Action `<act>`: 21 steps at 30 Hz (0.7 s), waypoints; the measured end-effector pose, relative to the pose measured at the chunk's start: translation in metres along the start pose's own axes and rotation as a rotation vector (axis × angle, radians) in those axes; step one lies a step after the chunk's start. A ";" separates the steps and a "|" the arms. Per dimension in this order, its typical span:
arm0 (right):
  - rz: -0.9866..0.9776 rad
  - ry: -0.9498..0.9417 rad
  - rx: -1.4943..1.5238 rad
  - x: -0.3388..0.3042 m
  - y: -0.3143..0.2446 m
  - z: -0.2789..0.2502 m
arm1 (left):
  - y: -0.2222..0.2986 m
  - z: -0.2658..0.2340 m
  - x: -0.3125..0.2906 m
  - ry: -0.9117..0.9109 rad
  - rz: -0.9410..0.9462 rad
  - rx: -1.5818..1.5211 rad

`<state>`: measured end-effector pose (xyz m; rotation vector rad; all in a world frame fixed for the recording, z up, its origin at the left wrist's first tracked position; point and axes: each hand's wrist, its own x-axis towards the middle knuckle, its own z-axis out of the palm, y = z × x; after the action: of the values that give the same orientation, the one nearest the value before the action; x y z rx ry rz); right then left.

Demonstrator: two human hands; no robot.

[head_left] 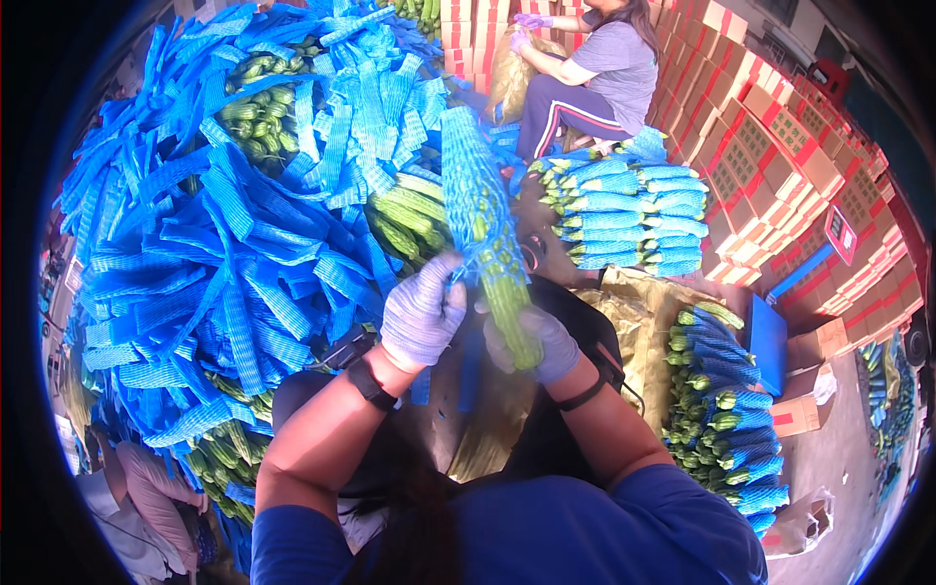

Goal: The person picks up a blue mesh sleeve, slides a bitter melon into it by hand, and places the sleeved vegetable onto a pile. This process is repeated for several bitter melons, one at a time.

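A long green bitter melon (509, 307) points away from me at the middle, its far part inside a blue foam net sleeve (472, 175) and its near end bare. My right hand (551, 343), in a pale glove, is wrapped round that bare end. On the melon's left side, my gloved left hand (421, 310) is closed, fingertips pinching the sleeve's near edge. The sleeve reaches past the melon and hangs flat at its far end. Part of my right hand's fingers is hidden behind the melon.
A large heap of loose blue sleeves (234, 283) lies over bitter melons at left. Sleeved melons are stacked at far right (634, 210) and near right (726, 409). Carton stacks (780, 146) line the right. A co-worker (604, 78) sits ahead holding a sack; another person (146, 507) is lower left.
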<state>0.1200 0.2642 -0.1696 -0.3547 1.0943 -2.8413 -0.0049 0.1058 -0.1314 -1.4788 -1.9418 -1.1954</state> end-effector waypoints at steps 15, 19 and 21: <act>-0.600 0.583 -1.645 0.005 0.018 -0.017 | 0.033 0.000 -0.006 -0.247 0.049 0.170; -0.625 0.667 -1.558 -0.002 0.018 0.004 | 0.061 -0.014 0.005 -0.033 0.020 0.136; -0.597 0.679 -1.525 -0.006 0.017 0.023 | 0.071 -0.010 0.009 -0.128 -0.017 0.250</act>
<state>0.1311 0.2374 -0.1657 0.3610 3.5665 -1.6964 0.0556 0.1066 -0.0928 -1.4382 -2.1035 -0.8451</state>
